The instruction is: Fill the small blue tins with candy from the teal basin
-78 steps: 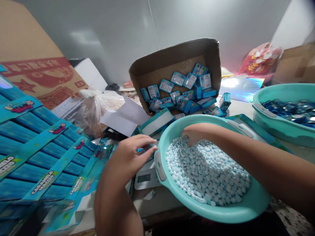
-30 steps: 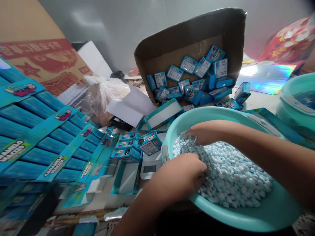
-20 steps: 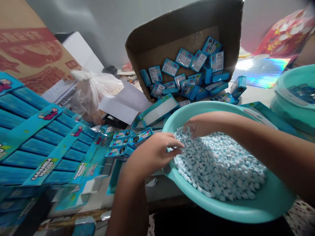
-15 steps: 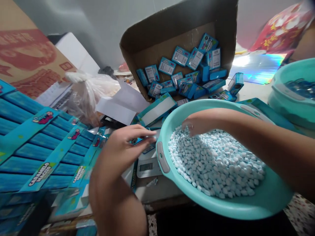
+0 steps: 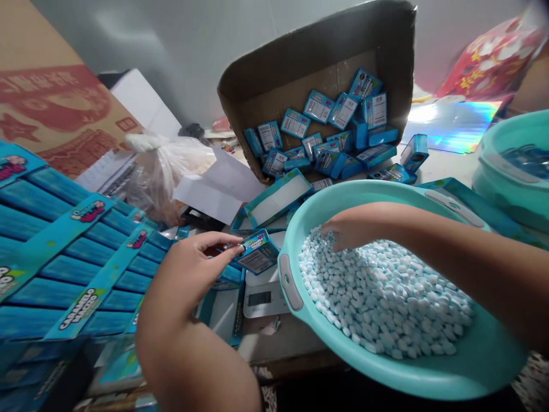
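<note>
My left hand (image 5: 214,249) pinches a small blue candy box (image 5: 257,253) by its left end, thumb against fingers. The box is held tilted above a small white scale (image 5: 262,298) with a grey display. My right hand (image 5: 345,229) reaches into a turquoise basin (image 5: 373,366) and rests at the left part of a heap of pale blue and white candies (image 5: 386,303). Its fingers are curled down at the candies; what they hold is hidden.
A cardboard box (image 5: 317,63) lies open at the back with several small blue boxes inside. Stacked blue display cartons (image 5: 86,252) fill the left. An open blue carton (image 5: 278,197) lies behind the scale. Another turquoise basin (image 5: 506,183) stands at right, near a shiny holographic sheet (image 5: 450,126).
My left hand has moved left and slightly down, and the candy box in it now shows clearly over the scale. My right hand stays at the candies. The whole view has shifted slightly.
</note>
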Tool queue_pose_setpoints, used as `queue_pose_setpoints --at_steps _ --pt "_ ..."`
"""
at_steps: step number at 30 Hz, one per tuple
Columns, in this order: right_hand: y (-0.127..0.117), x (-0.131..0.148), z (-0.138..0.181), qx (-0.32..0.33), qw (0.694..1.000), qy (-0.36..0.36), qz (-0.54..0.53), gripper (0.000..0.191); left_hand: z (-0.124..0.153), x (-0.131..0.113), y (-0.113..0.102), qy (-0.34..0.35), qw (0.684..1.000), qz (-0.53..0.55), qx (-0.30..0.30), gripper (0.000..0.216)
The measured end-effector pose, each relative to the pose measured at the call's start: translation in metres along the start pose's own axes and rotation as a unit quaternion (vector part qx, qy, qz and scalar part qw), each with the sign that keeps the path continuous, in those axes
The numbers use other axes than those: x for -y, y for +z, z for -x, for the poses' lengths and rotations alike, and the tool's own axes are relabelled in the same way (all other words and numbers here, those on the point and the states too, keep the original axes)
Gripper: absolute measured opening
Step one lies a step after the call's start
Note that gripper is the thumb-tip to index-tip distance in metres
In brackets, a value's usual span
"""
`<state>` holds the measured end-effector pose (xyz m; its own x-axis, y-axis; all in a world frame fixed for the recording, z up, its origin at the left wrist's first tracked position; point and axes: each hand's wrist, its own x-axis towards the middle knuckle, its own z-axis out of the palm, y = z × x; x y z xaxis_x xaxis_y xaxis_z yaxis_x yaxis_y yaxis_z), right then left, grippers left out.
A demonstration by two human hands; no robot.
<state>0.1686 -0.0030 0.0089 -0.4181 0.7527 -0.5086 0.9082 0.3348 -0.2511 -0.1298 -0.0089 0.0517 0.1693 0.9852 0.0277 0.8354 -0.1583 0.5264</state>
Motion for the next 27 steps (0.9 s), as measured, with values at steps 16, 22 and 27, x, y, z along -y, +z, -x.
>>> queue_pose_setpoints --at_steps 16,22,27 --pt "0.001 -0.003 -0.001 -0.009 1.0 0.01 -0.003 0.055 -0.005 0.011 0.004 -0.035 0.999 0.016 0.02 0.043" --pt "-0.002 -0.004 0.001 0.001 1.0 0.0 -0.016 0.07 0.004 -0.017 0.017 0.101 0.992 -0.004 -0.075 0.023" --pt "-0.003 -0.001 0.0 0.016 0.999 -0.03 -0.009 0.079 0.024 -0.07 0.073 0.351 0.914 0.01 0.2 0.018"
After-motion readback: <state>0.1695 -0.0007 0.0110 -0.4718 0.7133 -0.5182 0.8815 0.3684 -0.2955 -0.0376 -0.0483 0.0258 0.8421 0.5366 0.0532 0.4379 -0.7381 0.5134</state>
